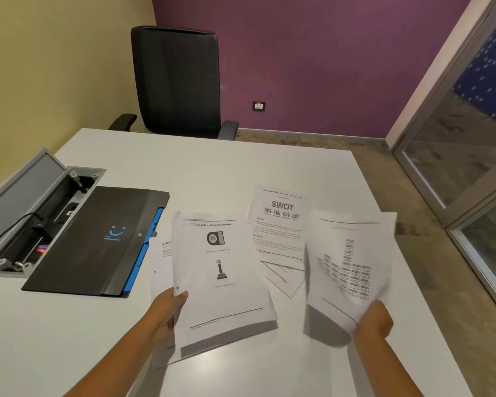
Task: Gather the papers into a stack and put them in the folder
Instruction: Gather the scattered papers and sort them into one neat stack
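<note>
The white desk (218, 167) lies bare toward 12 o'clock, its right edge close beside the raised chart sheet (351, 262). At 9 o'clock the black folder (98, 239) lies shut. The left hand (169, 309) pinches the awards page (218, 270) by its left edge; the right hand (374, 320) grips the chart sheet's lower corner — lifted, blurred. Between them, at 1 o'clock, the SWOT page (278, 222) lies flat.

Both hands reach forward, the left hand (166, 306) and right hand (374, 320) each closed in a pinch.
</note>
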Available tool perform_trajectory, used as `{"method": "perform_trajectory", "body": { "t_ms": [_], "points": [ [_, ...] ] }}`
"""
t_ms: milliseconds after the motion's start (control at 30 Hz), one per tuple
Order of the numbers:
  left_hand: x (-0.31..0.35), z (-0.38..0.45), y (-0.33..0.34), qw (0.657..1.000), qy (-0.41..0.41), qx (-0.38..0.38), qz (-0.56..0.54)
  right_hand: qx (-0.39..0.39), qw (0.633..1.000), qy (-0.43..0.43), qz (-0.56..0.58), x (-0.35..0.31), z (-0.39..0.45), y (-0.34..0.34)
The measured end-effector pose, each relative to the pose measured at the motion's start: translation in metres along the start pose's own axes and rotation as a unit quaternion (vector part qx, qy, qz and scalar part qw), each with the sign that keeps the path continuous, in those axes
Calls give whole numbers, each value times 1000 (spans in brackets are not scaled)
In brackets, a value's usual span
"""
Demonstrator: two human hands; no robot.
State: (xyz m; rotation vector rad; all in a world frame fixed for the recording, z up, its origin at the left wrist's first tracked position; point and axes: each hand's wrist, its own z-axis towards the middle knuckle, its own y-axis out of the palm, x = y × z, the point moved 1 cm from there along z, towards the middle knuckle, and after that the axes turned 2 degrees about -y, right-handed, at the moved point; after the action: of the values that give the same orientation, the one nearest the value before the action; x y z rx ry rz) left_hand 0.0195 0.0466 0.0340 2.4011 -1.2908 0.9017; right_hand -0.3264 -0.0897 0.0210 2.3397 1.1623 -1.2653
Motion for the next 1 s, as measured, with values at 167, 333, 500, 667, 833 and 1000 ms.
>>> {"method": "perform_trajectory", "body": {
  "t_ms": [167, 333, 500, 667, 833, 1000],
  "points": [
    [7, -8, 17, 997, 9, -58, -48, -176, 977, -59, -105, 12, -31, 27],
    [19, -23, 38, 989, 45, -140, -17, -366, 882, -33, -295, 24, -63, 49],
    [23, -30, 41, 984, 65, -166, -8, -394, 853, -40, -341, 31, -66, 53],
    [20, -27, 37, 992, 82, -96, -16, -353, 873, -169, -292, 24, -73, 56],
    [19, -25, 36, 991, 34, -93, -90, -344, 864, -214, -299, 20, -75, 58],
    [23, -39, 42, 994, 19, -110, -7, -382, 834, -194, -348, 21, -76, 58]
  ]
}}
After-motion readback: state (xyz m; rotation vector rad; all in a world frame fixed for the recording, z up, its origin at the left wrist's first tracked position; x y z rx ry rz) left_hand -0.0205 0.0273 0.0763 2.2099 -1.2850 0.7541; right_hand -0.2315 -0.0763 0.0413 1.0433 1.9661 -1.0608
